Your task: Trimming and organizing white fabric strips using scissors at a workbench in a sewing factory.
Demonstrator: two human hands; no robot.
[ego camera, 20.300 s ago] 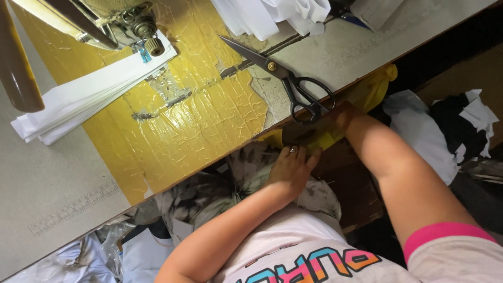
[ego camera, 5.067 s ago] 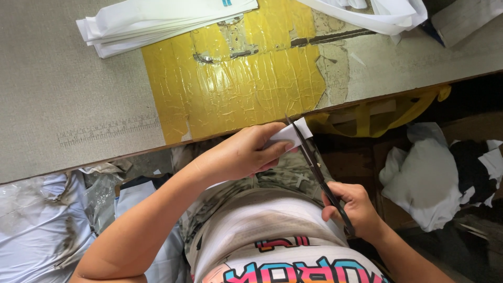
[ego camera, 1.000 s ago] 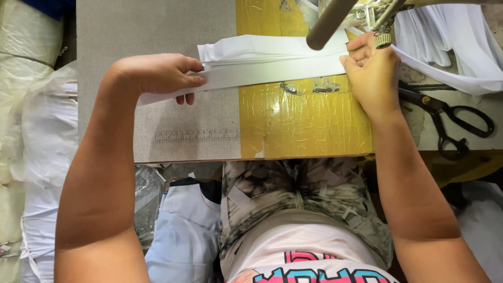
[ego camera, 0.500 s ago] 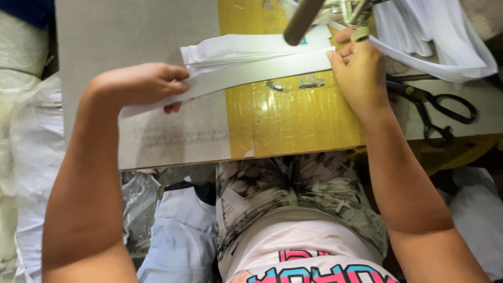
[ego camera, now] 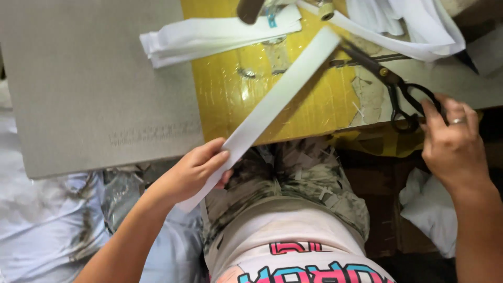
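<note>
The long white fabric strip point(ego camera: 272, 105) runs slantwise from the sewing machine's needle area at the top down over the yellow taped patch point(ego camera: 309, 99) of the table and off its near edge. Its lower end is pinched in the left hand point(ego camera: 191, 173), fingers closed over it and thumb beneath, just above the person's lap. The right hand point(ego camera: 453, 147) rests at the table's right edge, its fingers spread and touching the loop handles of the black scissors point(ego camera: 393, 86), not yet closed around them. The blades lie on the table, near the strip's upper end. So, by my reckoning, the strip looks stitched and drawn out, with cutting not yet done. 1 stack of folded white pieces point(ego camera: 209, 39) waits behind.
</note>
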